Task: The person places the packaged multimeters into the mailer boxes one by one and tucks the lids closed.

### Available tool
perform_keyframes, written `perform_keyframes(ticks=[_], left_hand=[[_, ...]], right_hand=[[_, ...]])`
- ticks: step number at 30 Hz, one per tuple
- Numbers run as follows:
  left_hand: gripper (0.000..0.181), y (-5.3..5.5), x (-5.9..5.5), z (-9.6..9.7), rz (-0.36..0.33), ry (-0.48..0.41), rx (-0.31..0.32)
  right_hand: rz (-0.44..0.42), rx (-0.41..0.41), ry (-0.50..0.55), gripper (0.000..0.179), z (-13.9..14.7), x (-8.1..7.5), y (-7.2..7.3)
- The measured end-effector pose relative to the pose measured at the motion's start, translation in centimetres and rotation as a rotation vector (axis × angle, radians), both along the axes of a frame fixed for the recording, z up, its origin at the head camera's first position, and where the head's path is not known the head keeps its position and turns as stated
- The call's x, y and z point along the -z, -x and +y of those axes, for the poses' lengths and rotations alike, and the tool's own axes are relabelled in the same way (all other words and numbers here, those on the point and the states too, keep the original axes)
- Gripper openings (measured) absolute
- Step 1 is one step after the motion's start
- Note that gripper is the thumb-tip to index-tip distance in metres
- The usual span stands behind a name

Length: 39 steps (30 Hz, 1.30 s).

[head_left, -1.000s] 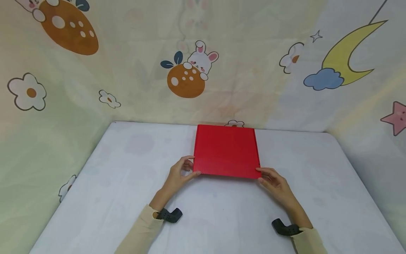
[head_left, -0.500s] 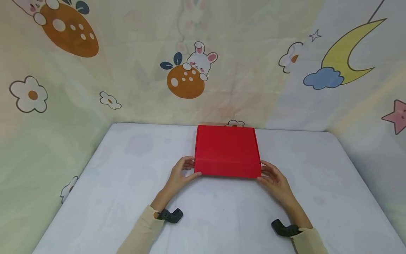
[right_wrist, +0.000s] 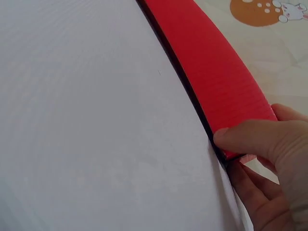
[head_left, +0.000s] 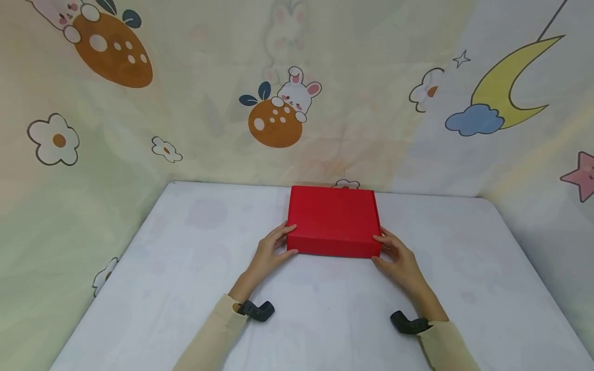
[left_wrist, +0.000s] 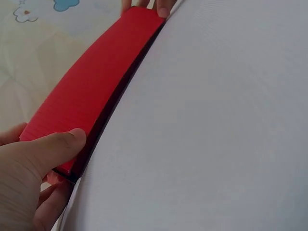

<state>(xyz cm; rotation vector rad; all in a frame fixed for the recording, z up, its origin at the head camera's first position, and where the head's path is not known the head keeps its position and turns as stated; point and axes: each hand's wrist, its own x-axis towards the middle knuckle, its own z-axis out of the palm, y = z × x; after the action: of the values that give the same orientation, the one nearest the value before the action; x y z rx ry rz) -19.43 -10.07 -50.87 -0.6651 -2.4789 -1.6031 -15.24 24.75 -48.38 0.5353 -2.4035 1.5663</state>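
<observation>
A flat red cardboard box (head_left: 334, 214) lies towards the back of the white table, its top closed over and its front face towards me. My left hand (head_left: 270, 249) grips the front left corner, thumb on the front face and a finger on the top edge. At the front right corner my right hand (head_left: 398, 257) holds on the same way. In the left wrist view the left thumb (left_wrist: 62, 144) presses the red front face, the other fingers behind and beneath the corner. The right wrist view shows the right thumb (right_wrist: 245, 137) on the front face near its lower edge, above a dark gap.
A white cloth covers the table (head_left: 325, 319). Just behind the box stands a printed fabric backdrop (head_left: 362, 129), which also rises at both sides. Each wrist wears a black camera mount, one on the left (head_left: 257, 310) and one on the right (head_left: 408, 323).
The box's front face has come into fuller view as its front top edge folded or tilted down. My right fingers left the top, then came back over the top edge; a left finger now overlaps the top.
</observation>
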Motion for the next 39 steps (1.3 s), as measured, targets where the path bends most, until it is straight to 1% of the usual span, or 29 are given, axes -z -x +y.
perform_keyframes(ticks=[3,6,11,17,23,27,32,34,35,37,39], left_hand=[[0.059,0.3,-0.1,0.2,0.029,0.032,-0.038],[0.057,0.5,-0.2,0.4,0.04,0.038,-0.065],[0.053,0.5,-0.1,0.9,0.051,0.043,-0.107],[0.05,0.1,-0.3,1.8,0.105,0.079,-0.182],[0.048,-0.3,-0.5,2.2,0.122,0.078,-0.219],[0.047,-0.7,-0.4,2.3,0.125,0.083,-0.237],[0.048,-0.6,-0.6,2.3,0.121,0.08,-0.231],[0.048,-0.5,-0.9,2.3,0.114,0.084,-0.22],[0.049,-0.4,-1.1,2.2,0.105,0.093,-0.213],[0.049,-0.4,-1.4,2.0,0.083,0.118,-0.2],[0.05,-0.3,-1.9,1.8,0.059,0.156,-0.189]], right_hand=[[0.054,0.034,0.003,0.049,-0.9,-1.1,-0.4],[0.084,0.074,0.017,0.047,-1.3,-1.3,-0.3],[0.078,0.138,0.069,0.042,-1.8,-1.4,-0.3],[0.072,0.213,0.125,0.038,-2.4,-1.4,-0.2],[0.058,0.267,0.118,0.039,-3.0,-1.7,-0.4],[0.064,0.265,0.117,0.038,-2.9,-1.3,-0.4],[0.071,0.282,0.124,0.041,-2.1,0.4,0.4],[0.065,0.291,0.103,0.043,-1.8,1.0,0.7],[0.066,0.293,0.075,0.043,-1.8,1.1,0.8],[0.085,0.285,-0.031,0.044,-1.8,1.1,0.7],[0.099,0.276,-0.164,0.042,-1.8,0.7,0.4]])
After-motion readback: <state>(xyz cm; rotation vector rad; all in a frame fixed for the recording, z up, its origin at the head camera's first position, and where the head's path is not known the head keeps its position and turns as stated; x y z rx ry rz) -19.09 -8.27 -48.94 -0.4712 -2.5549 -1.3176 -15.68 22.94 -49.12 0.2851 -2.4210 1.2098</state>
